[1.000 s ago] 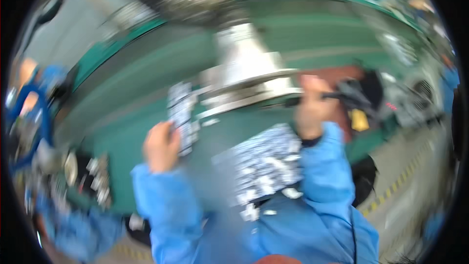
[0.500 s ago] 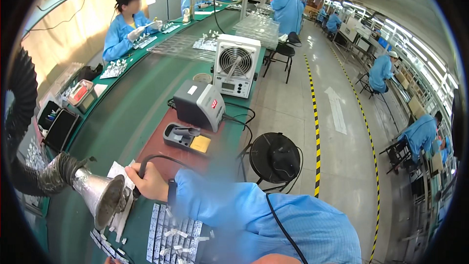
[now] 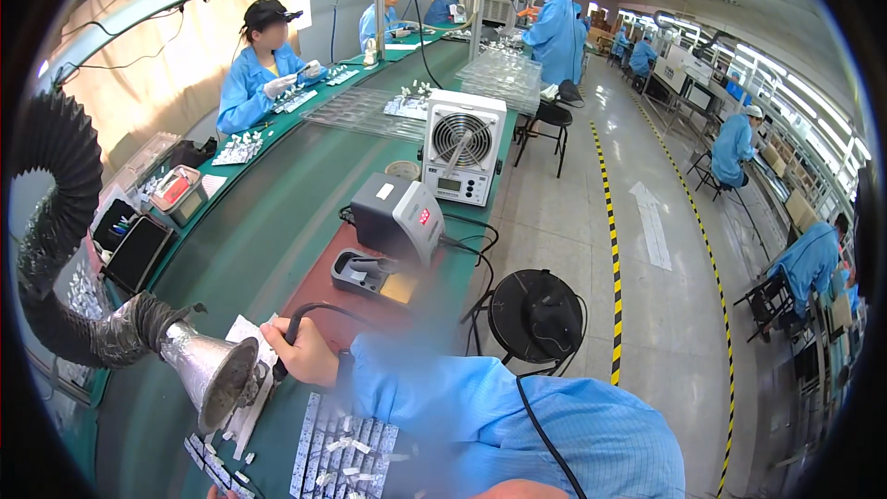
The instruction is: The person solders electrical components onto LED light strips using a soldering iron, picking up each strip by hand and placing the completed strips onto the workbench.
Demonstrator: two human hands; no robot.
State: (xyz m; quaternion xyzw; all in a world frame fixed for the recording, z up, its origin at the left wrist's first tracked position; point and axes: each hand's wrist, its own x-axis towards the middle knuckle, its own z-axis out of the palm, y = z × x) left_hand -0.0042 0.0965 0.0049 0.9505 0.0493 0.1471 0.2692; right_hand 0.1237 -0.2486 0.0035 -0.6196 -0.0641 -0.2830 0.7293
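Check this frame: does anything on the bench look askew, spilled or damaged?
Nothing stands out. The right hand grips a corded soldering iron beside the fume funnel, over the component tray. The soldering station and small fan unit stand upright on the green bench.

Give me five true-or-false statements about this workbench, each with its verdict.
1. The right hand grips a black soldering iron. True.
2. The fume funnel sits right of that hand. False: it is to its left.
3. The grey soldering station stands on the red mat. True.
4. The white fan unit lies flat. False: it stands upright.
5. The black stool is on the bench. False: it stands on the floor.
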